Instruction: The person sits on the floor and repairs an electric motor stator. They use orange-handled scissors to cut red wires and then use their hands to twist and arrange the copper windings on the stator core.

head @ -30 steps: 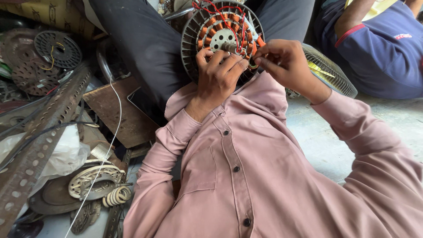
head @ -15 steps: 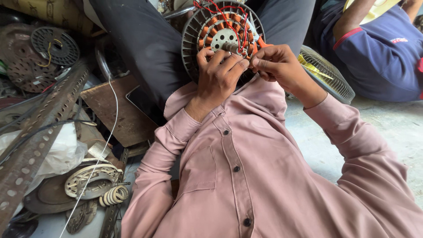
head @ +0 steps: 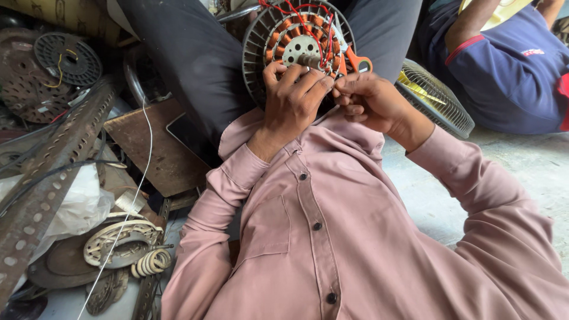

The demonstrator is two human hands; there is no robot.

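Two hands at the fan motor (head: 296, 47) on your lap: left hand (head: 293, 98) gripping its lower edge, right hand (head: 370, 101) pinching orange-handled scissors (head: 354, 59); winding work in hand, steady grip needed.

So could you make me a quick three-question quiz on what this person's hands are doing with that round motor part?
1. True or false: the left hand rests on the round motor stator with copper coils.
2. Which colour are the handles of the tool poking out by the right hand? A) blue B) orange C) green
3. Fill in: the loose wires across the top of the stator are ____.

Key: 1 true; 2 B; 3 red. Whether the right hand actually grips the orange-handled tool cannot be told for sure; its fingers are pinched close beside it. The person wears a pink shirt.
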